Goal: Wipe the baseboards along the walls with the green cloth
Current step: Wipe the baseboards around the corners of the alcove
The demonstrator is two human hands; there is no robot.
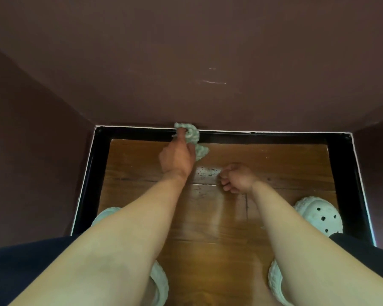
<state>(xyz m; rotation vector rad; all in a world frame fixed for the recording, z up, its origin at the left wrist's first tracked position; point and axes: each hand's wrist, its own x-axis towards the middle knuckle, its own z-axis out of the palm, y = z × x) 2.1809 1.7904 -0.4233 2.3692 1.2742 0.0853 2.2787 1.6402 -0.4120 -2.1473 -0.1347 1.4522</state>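
One green cloth (192, 134) is bunched in the left hand (177, 157), whose fingers curl round it and press it to the far black baseboard (274, 136), left of centre, while the right hand (238, 177) hangs loosely curled, holding nothing, above a wooden floor (274, 164) with two pale clogs (318, 214), boxed in by three maroon walls (186, 62).

The left hand (177, 155) grips the bunched green cloth (192, 135) against the black baseboard (274, 137); the right hand (237, 178), loosely curled, holds nothing over the wooden floor (281, 164).
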